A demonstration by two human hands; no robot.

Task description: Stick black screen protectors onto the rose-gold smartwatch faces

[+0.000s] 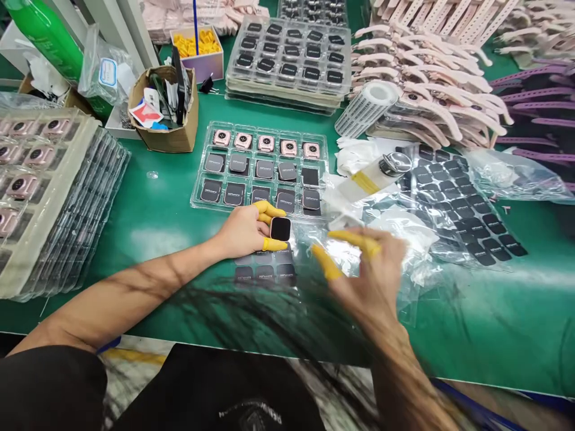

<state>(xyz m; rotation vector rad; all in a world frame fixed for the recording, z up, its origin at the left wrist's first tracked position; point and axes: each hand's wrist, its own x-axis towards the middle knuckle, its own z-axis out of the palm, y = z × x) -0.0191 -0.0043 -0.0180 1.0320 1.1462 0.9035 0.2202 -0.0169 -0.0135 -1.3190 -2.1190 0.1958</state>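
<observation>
My left hand, with yellow finger covers, grips a small pink-edged watch face by its sides, black screen up. Beneath it lies a sheet of dark square stickers. Behind is a clear tray with pink watch bodies in its back row and dark squares in the two front rows. My right hand, blurred by motion, hovers to the right with thumb and forefinger apart and nothing visible between them.
A stack of trays stands at left, a cardboard box of tools behind it. More stacked trays, a label roll and pink straps are at the back. A clear bottle and sticker sheets lie right.
</observation>
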